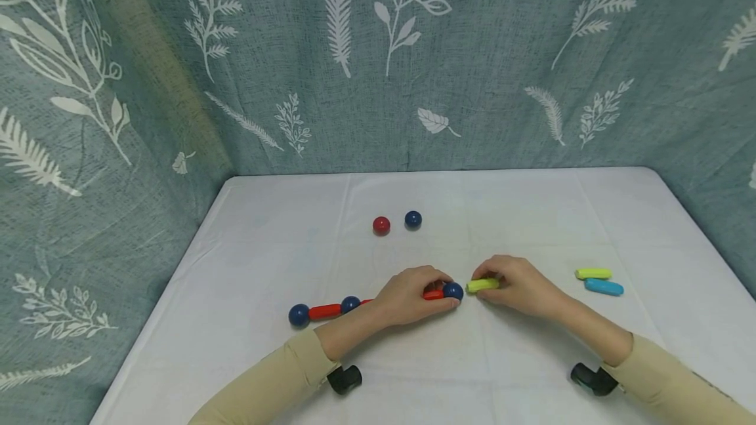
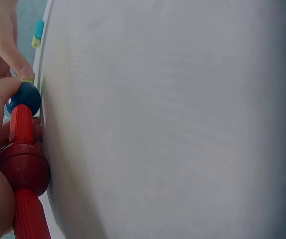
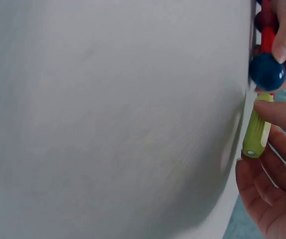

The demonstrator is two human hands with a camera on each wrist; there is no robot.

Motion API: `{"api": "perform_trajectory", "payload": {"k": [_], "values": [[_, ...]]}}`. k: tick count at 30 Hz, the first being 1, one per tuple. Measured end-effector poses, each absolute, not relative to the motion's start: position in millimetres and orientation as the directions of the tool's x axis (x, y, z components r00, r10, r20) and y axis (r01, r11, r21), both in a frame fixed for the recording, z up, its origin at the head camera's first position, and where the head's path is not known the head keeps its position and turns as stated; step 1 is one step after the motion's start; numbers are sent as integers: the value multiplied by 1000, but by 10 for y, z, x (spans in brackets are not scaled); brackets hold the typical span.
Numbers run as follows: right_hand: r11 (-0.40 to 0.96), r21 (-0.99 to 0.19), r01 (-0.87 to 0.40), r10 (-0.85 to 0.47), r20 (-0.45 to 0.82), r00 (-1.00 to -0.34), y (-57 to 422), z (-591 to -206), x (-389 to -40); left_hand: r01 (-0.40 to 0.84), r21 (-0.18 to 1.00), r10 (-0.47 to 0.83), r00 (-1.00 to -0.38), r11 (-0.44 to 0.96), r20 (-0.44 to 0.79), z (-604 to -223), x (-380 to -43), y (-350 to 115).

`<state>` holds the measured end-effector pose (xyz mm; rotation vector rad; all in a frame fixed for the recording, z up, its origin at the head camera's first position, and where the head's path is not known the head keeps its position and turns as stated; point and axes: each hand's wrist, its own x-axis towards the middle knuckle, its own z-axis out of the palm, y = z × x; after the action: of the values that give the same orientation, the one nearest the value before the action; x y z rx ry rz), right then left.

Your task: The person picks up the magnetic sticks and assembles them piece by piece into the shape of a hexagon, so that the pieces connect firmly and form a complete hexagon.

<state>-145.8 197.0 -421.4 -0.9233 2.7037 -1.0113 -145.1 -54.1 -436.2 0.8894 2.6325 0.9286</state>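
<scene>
A chain of balls and red rods [image 1: 325, 311] lies across the white table, with a blue ball [image 1: 298, 315] at its left end. My left hand [image 1: 407, 297] grips the chain near its right end, thumb and fingers around the last red rod [image 2: 22, 124] and blue ball [image 1: 453, 291]. A dark red ball [image 2: 24, 169] of the chain shows beside the palm in the left wrist view. Between thumb and fingers, my right hand [image 1: 522, 286] pinches a yellow-green rod [image 3: 256, 130], its tip pointing at that blue ball, close beside it.
Behind the hands, a loose red ball [image 1: 381, 225] and a blue ball [image 1: 413, 220] sit on the table [image 1: 283, 228]. Another yellow-green rod [image 1: 593, 273] and a light-blue rod [image 1: 604, 287] lie side by side to the right. A patterned curtain [image 1: 366, 123] hangs along the back and sides.
</scene>
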Motion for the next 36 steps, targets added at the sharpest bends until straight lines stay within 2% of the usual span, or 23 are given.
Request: {"api": "perform_trajectory", "payload": {"k": [9,17,26,36], "values": [[576,-632,-518,-601,102,-793,1888,-4219,-1437,481,627,613,-790,613,7,-4366,-1453,-563],[590,-629,-506,-579,107,-808,1970,-4244,-1409,485,622,618,-786,615,3,-4353,-1450,-586],[541,-668,-510,-589,131,-797,2009,-4299,-1418,533,538,577,-810,653,103,-4258,-1455,-376],[498,-721,-482,-575,142,-806,1884,-4333,-1463,468,633,574,-818,616,46,-4352,-1501,-344]]}}
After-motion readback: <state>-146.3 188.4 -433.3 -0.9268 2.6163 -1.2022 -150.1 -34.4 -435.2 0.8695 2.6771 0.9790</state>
